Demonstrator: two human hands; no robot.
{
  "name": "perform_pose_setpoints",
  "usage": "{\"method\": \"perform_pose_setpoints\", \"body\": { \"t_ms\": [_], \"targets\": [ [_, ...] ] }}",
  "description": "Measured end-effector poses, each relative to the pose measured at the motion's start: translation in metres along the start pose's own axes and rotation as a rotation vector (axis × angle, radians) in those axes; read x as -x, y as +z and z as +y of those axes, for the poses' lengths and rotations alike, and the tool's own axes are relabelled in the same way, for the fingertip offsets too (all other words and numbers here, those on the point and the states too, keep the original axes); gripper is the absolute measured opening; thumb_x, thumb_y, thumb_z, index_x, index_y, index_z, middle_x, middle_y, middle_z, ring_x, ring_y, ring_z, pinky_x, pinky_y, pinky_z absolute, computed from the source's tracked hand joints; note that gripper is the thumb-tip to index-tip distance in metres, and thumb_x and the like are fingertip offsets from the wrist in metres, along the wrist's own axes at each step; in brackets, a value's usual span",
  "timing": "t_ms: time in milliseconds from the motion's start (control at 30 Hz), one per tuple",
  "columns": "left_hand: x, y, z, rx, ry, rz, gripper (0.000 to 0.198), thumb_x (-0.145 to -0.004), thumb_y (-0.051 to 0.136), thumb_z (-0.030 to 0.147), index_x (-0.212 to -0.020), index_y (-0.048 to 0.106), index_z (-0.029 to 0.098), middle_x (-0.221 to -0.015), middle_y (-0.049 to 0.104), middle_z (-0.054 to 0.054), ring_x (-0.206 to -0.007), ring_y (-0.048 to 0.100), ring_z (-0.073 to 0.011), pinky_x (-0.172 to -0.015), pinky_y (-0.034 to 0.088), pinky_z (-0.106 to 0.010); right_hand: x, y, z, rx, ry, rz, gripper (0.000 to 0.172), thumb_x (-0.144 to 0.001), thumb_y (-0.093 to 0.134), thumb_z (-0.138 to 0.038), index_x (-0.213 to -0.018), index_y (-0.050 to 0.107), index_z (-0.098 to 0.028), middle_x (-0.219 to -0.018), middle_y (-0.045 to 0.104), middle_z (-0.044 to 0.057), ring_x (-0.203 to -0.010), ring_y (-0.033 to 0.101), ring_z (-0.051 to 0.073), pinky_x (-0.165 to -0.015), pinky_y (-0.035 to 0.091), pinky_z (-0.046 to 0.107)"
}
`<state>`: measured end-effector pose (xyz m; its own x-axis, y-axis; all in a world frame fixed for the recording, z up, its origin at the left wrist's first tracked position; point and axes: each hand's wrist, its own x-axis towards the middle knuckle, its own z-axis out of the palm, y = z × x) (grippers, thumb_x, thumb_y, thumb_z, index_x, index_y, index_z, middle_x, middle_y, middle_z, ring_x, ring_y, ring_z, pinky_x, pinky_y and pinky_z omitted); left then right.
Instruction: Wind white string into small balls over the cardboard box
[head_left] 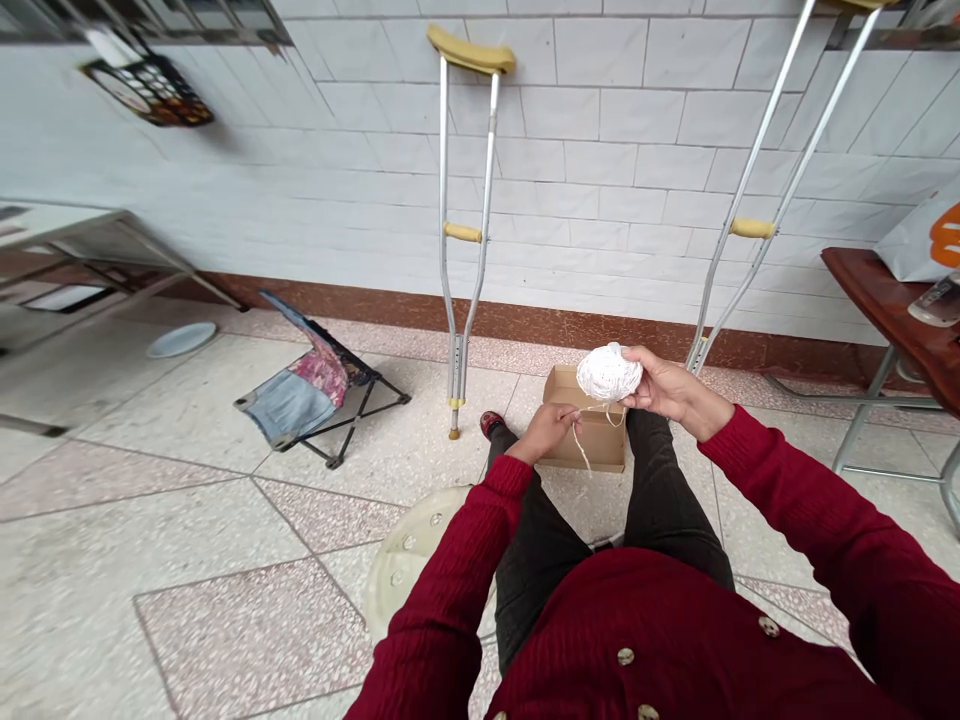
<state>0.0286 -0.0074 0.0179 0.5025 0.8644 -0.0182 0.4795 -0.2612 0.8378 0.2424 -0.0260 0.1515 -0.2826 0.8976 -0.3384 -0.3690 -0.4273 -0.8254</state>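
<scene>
A ball of white yarn [609, 374] is held up in my right hand [664, 385], whose fingers wrap its right side. Left of it and slightly lower, my left hand [553, 431] pinches the loose strand of yarn [583, 452], and the end hangs below the fingers. A short length of strand runs between the ball and my left fingers. Under both hands, an open cardboard box [592, 445] rests on the floor between my feet. The hands and yarn cover part of its inside.
One crutch [463, 235] leans on the tiled wall ahead, another crutch [750, 228] stands to the right. A folding chair [307, 385] is on the left floor. A pale round stool [405, 560] sits by my left leg. At right stands a red-brown table [870, 300].
</scene>
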Motion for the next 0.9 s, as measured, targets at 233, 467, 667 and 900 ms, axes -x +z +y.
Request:
{"method": "perform_pose_setpoints", "body": {
  "t_ms": [233,467,667,900],
  "targets": [
    [-0.008,0.007,0.032,0.220,0.115,0.182,0.044,-0.081,0.064,0.031,-0.124,0.061,0.020,-0.116,0.069,-0.009,-0.112,0.061,-0.0238,-0.099,0.044,-0.036,-0.019,-0.011,0.003,0.069,-0.231,0.123,0.029,-0.080,0.067,-0.039,-0.098,0.057,-0.018,-0.070,0.065,0.002,-0.048,0.056,0.011,-0.038,0.043,0.020],
    [-0.011,0.010,0.091,0.573,0.131,0.257,0.029,-0.085,0.062,0.043,-0.085,0.071,0.016,-0.101,0.073,-0.008,-0.105,0.063,-0.0229,-0.099,0.044,-0.035,-0.038,-0.004,0.011,0.252,-0.361,0.245,0.039,-0.077,0.072,-0.042,-0.099,0.050,-0.020,-0.066,0.062,-0.001,-0.041,0.054,0.010,-0.031,0.031,0.017],
    [-0.009,0.025,0.089,0.548,0.061,0.281,0.036,-0.086,0.058,0.045,-0.068,0.068,0.016,-0.081,0.073,-0.007,-0.090,0.066,-0.0217,-0.091,0.047,-0.034,-0.050,-0.015,0.012,0.261,-0.341,0.247,0.039,-0.074,0.074,-0.044,-0.094,0.051,-0.019,-0.062,0.058,-0.003,-0.038,0.048,0.008,-0.029,0.023,0.016],
    [0.021,0.043,0.077,0.774,0.063,0.059,0.038,-0.093,0.046,0.053,-0.090,0.061,0.018,-0.063,0.069,-0.004,-0.077,0.070,-0.0223,-0.090,0.049,-0.039,-0.061,-0.031,0.014,-0.003,-0.190,0.175,0.034,-0.077,0.071,-0.042,-0.092,0.056,-0.015,-0.064,0.060,0.000,-0.041,0.048,0.007,-0.030,0.025,0.016]
  ]
}}
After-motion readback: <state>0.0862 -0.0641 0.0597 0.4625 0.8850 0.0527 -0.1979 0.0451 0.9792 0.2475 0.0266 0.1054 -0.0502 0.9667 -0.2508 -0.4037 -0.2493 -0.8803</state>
